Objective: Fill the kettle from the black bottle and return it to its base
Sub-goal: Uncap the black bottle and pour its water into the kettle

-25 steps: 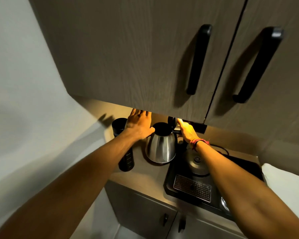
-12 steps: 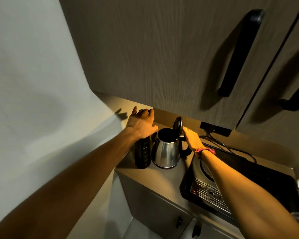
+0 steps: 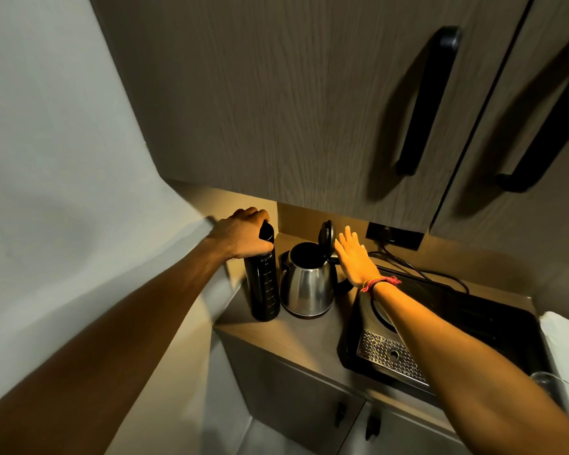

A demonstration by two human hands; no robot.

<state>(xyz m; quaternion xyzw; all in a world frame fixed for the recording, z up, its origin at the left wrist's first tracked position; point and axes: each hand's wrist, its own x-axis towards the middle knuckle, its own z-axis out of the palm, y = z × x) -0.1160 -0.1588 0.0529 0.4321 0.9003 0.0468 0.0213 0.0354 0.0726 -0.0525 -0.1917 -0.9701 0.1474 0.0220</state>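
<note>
A tall black bottle (image 3: 265,287) with printed scale marks stands upright on the brown counter (image 3: 296,336), at the left by the wall. My left hand (image 3: 242,234) is closed over its cap. Just right of the bottle stands a steel kettle (image 3: 306,287) with its black lid (image 3: 326,236) flipped up and its mouth showing. My right hand (image 3: 355,257) hovers flat with fingers spread just right of the lid, above the kettle's handle, holding nothing. The kettle's round base (image 3: 380,311) lies in the black tray, partly behind my right forearm.
A black tray (image 3: 473,326) with a perforated metal drain grid (image 3: 388,356) fills the counter's right side. Cables run from a wall socket (image 3: 393,234) behind it. Upper cabinet doors with black handles (image 3: 427,100) hang low overhead. A glass (image 3: 552,389) sits at the tray's right edge.
My left hand dropped from open above the bottle to closed on its cap. My right hand came off the raised kettle lid and now hovers open beside it. The view tilted down.
</note>
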